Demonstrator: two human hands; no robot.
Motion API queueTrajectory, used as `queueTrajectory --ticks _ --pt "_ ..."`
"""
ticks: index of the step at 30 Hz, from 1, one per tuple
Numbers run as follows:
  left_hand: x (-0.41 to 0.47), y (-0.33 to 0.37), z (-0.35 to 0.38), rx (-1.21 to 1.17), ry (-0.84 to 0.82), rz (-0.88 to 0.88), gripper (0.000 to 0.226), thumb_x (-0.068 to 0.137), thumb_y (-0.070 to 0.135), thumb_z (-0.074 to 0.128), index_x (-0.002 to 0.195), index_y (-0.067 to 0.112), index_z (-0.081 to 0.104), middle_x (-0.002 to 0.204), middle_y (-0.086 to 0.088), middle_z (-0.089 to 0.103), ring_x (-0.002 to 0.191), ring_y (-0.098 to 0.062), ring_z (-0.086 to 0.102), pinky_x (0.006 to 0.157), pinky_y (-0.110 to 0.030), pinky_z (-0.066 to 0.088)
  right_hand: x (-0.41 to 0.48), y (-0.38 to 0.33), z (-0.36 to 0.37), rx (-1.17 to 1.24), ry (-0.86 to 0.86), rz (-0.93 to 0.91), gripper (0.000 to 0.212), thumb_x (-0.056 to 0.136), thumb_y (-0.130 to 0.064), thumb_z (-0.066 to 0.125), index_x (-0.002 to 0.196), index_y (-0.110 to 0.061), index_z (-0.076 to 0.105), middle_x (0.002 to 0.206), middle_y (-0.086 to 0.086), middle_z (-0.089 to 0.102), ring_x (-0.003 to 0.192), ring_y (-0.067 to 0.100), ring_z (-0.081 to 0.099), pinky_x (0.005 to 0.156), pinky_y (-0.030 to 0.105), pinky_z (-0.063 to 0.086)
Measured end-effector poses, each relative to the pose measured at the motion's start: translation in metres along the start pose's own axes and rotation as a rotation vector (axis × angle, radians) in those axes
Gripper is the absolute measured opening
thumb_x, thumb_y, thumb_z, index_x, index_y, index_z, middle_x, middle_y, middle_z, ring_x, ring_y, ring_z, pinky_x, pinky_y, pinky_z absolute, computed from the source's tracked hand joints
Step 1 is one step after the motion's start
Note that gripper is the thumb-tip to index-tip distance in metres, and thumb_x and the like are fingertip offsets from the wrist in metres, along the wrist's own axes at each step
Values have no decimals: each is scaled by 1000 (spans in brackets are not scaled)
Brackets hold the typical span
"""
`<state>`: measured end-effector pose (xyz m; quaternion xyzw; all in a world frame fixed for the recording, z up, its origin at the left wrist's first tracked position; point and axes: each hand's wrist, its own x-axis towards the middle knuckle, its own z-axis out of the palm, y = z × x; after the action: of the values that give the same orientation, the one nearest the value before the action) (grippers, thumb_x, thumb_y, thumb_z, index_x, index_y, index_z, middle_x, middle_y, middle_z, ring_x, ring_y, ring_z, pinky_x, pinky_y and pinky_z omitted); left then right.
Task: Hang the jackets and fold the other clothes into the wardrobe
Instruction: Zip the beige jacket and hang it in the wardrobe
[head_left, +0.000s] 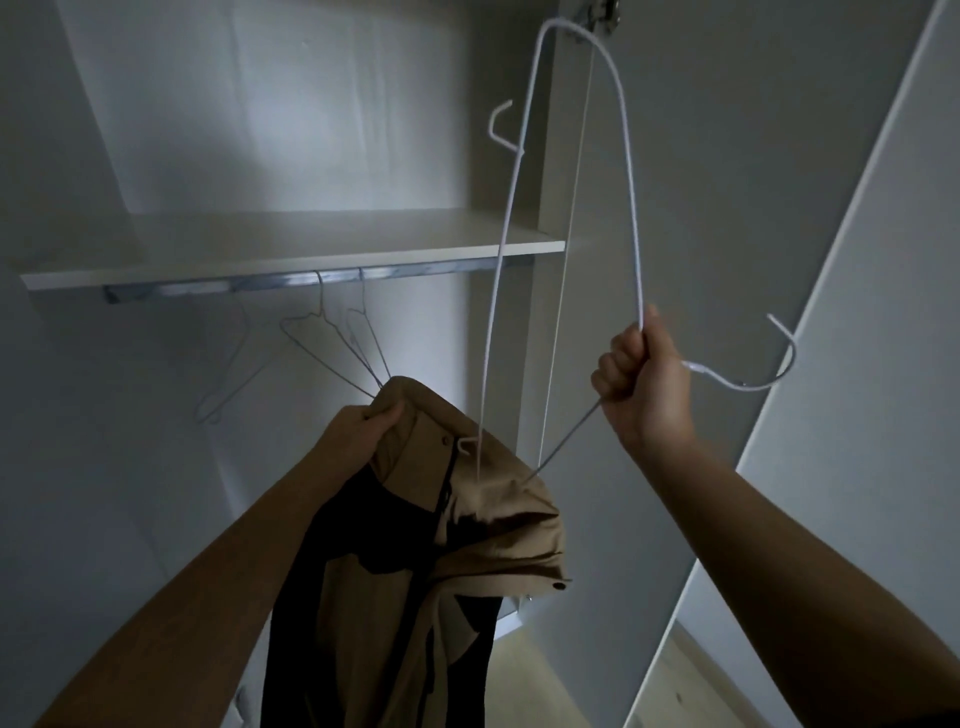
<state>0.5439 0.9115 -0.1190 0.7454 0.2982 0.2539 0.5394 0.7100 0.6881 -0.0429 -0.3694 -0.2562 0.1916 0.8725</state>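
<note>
A tan jacket (483, 525) with a dark lining hangs in front of me, bunched at its collar. My left hand (363, 431) grips the collar's upper edge. My right hand (641, 376) is raised to the right and grips a white wire hanger (631, 218) near its neck, the hook pointing right. One end of the hanger reaches down into the jacket's shoulder. The wardrobe rail (311, 280) runs under the shelf (291, 249) above and behind the jacket.
Several empty wire hangers (332, 338) hang on the rail, just behind my left hand. The wardrobe's right side panel (550, 156) and an open door (857, 312) stand at the right. Pale floor (571, 675) shows below.
</note>
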Motion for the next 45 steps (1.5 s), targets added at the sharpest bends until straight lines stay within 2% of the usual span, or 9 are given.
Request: queueTrajectory --ticks 5,8,13,18,22,25,29,32,45 --pt "-7 31 18 -134 5 67 29 90 50 55 83 26 69 73 13 73 70 -3 69 55 -10 49 -16 11 -39 13 64 100 58 102 -28 30 44 -24 28 56 0 7 47 14 5 44 26 8" --pt "-7 47 24 -276 49 73 34 88 54 56 101 24 66 84 15 70 76 -1 67 61 -13 49 -21 9 -61 50 83 141 53 102 -27 29 50 -24 18 55 -1 6 47 15 4 44 26 8" --pt "-14 74 37 -399 10 60 42 91 55 51 100 19 71 106 -4 72 98 -18 68 88 -33 51 -10 -15 -53 154 -47 103 56 102 -30 32 46 -23 23 49 -3 8 42 13 6 37 23 14" --pt "-17 98 42 -513 25 119 40 90 52 54 76 24 80 89 1 75 85 -13 72 74 -24 54 -10 -10 -58 -135 -129 114 58 102 -25 33 44 -23 31 44 -6 15 37 9 13 43 27 10" --pt "-11 99 32 -309 131 159 53 86 58 54 116 15 66 103 2 69 96 -12 65 88 -26 47 -10 -9 -94 -349 -162 120 49 101 -21 37 53 -17 27 45 -3 19 39 11 18 47 30 13" --pt "-13 86 30 -171 129 306 32 93 44 54 87 20 74 85 3 74 83 -7 69 71 -16 50 -6 -17 -106 -504 -235 116 52 98 -27 44 49 -20 32 45 1 21 39 13 21 44 25 19" --pt "-10 81 31 -107 167 452 34 96 32 53 79 9 72 79 -8 70 76 -14 65 75 -29 48 0 -29 -108 -600 -296 148 51 86 -44 49 49 -14 32 47 6 23 40 15 24 43 23 27" --pt "-7 87 36 -229 150 447 41 99 26 49 68 22 76 71 7 72 69 -1 66 64 -13 49 3 -36 -102 -657 -307 164 52 86 -47 48 50 -13 33 48 6 25 41 16 23 43 23 26" --pt "21 106 31 -413 328 414 37 101 33 43 76 17 66 61 12 70 59 1 66 54 -11 48 -5 32 -98 -331 -380 254 45 92 -36 36 55 -11 35 52 4 23 43 12 23 48 29 16"
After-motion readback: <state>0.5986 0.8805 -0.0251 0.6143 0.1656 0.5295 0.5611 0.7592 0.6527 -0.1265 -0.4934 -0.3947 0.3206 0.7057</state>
